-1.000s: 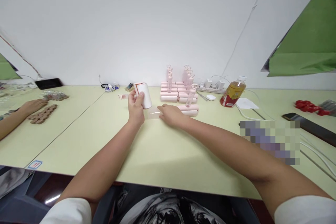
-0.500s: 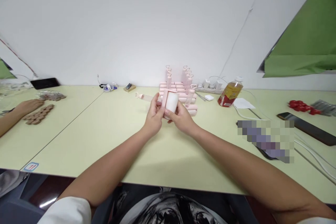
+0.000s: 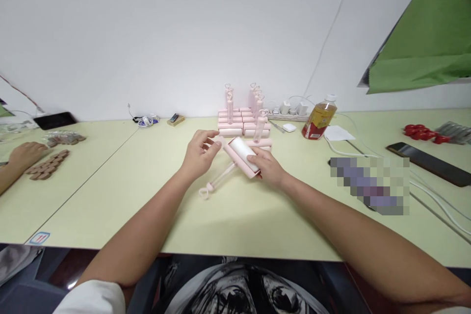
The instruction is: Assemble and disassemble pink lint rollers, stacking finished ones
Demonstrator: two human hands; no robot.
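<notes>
My right hand [image 3: 268,167] grips a pink lint roller [image 3: 242,156] by its white roll, which sits in a pink frame. Its clear handle [image 3: 217,182] slants down to the left and ends in a heart-shaped loop on the pale green table [image 3: 228,216]. My left hand [image 3: 198,152] hovers just left of the roll with its fingers loosely spread and nothing in them. Behind both hands stands a stack of more pink rollers [image 3: 243,125], some upright.
A tea bottle [image 3: 318,117], a power strip with chargers [image 3: 290,110] and a white cloth stand to the right of the stack. A phone [image 3: 429,163] and red pieces [image 3: 419,133] lie far right. Another person's hand [image 3: 22,154] rests by brown pieces at the left.
The white roll went from my left hand into the pink frame. My left hand has let go and opened, while my right hand now holds the assembled roller low near the table.
</notes>
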